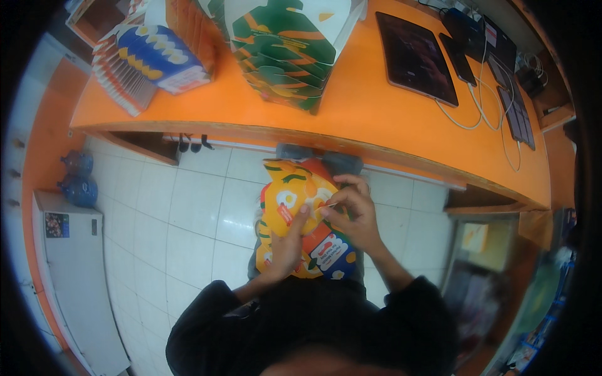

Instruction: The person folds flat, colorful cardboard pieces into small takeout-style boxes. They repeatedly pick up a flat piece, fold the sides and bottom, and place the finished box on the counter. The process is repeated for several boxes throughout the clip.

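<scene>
A yellow printed paper carton [288, 197] with a fried-egg picture is held above my lap, its far end pointed and striped with dark green. My left hand [286, 249] grips its near side, the thumb lying across the printed face. On the right, my right hand [357, 216] pinches a thin pale edge at the carton's side between thumb and fingers. Whether that edge is a flap of the carton I cannot tell. Beneath both hands, more printed card in blue, red, green and yellow [329, 254] covers my lap.
Before me runs an orange table [351, 106]. Nested green cartons [282, 56] and blue ones [164, 59] stand on it. To the right lie a tablet [417, 56], phones [458, 57] and white cables. A white fridge [75, 269] and blue water jugs [78, 188] are at left.
</scene>
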The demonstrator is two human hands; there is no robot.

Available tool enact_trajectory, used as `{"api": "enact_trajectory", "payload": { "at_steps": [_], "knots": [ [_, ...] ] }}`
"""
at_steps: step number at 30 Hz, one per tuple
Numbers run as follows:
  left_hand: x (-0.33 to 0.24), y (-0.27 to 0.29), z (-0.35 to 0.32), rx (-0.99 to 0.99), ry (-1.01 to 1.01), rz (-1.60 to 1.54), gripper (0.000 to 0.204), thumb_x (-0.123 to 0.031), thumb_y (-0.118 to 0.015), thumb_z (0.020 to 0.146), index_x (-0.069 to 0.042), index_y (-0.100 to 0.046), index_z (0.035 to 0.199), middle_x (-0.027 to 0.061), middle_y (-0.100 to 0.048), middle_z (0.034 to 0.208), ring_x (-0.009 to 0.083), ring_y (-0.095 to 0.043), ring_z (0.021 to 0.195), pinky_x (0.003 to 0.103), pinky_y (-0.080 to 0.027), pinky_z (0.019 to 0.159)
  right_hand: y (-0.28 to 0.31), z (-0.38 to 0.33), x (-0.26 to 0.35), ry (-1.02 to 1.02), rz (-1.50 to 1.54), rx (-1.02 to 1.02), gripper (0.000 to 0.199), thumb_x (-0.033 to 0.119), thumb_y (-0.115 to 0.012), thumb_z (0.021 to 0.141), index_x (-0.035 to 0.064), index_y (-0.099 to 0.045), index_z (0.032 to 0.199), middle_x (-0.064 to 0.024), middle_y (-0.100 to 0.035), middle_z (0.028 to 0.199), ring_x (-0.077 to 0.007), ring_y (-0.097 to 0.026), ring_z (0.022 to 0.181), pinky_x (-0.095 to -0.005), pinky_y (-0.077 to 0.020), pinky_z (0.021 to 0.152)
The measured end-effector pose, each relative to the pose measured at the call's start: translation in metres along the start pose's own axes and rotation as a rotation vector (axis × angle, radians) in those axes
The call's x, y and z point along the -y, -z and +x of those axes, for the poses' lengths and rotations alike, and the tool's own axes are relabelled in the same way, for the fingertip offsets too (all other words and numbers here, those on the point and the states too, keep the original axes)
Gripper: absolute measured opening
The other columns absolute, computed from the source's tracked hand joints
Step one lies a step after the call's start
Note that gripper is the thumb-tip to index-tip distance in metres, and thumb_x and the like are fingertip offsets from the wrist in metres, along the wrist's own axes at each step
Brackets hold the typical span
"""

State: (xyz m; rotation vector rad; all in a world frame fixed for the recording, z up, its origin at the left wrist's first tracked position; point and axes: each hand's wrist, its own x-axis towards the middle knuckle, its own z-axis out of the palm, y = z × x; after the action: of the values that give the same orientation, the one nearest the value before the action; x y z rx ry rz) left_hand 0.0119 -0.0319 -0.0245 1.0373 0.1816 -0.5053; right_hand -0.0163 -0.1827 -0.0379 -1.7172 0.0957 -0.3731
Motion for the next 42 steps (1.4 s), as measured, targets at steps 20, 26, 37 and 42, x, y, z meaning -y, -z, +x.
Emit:
{"api": "enact_trajectory", "payload": {
  "at_steps": [20, 26, 37, 42],
  "knots": [
    [-0.001, 0.006, 0.005, 0.172, -0.119, -0.128, 0.035, -0.011, -0.056, 0.092, -0.002, -0.047, 0.125, 0.0114, -0.056, 0.121, 0.0183, -0.055, 0.109, 0.03, -0.043, 0.095, -0.006, 0.003, -0.007, -0.182, 0.336, 0.034, 0.018, 0.004, -0.072, 0.08, 0.0044, -0.054, 0.082, -0.012, -0.041, 0.123, -0.0138, -0.049, 0.11, -0.0266, -0.0465, 0.087],
    [-0.002, 0.011, 0.008, 0.285, -0.065, -0.033, 0.036, -0.018, -0.053, 0.095, -0.001, -0.046, 0.127, 0.0104, -0.056, 0.121, 0.018, -0.055, 0.109, 0.029, -0.044, 0.093, -0.001, 0.006, -0.003, -0.182, 0.343, 0.058, 0.023, 0.005, -0.074, 0.079, 0.0034, -0.054, 0.091, -0.0089, -0.041, 0.113, -0.0136, -0.055, 0.101, -0.026, -0.0494, 0.083],
    [0.007, 0.024, 0.003, 0.309, -0.096, 0.286, 0.038, -0.025, -0.053, 0.096, -0.001, -0.048, 0.125, 0.0087, -0.058, 0.117, 0.016, -0.055, 0.108, 0.028, -0.044, 0.091, -0.001, 0.015, -0.012, -0.228, 0.324, 0.05, 0.079, 0.003, -0.084, 0.067, 0.0118, -0.03, 0.124, -0.0028, -0.036, 0.093, -0.0047, -0.047, 0.07, -0.0159, -0.0412, 0.057],
    [0.011, 0.034, 0.009, 0.259, -0.089, 0.329, 0.04, -0.02, -0.047, 0.098, -0.001, -0.041, 0.132, 0.0121, -0.052, 0.126, 0.0225, -0.052, 0.116, 0.036, -0.042, 0.097, -0.004, 0.008, -0.018, -0.175, 0.123, 0.079, 0.081, 0.016, -0.089, 0.061, 0.0132, -0.036, 0.123, -0.0008, -0.035, 0.089, -0.0057, -0.041, 0.071, -0.0173, -0.0382, 0.057]
  ]
}}
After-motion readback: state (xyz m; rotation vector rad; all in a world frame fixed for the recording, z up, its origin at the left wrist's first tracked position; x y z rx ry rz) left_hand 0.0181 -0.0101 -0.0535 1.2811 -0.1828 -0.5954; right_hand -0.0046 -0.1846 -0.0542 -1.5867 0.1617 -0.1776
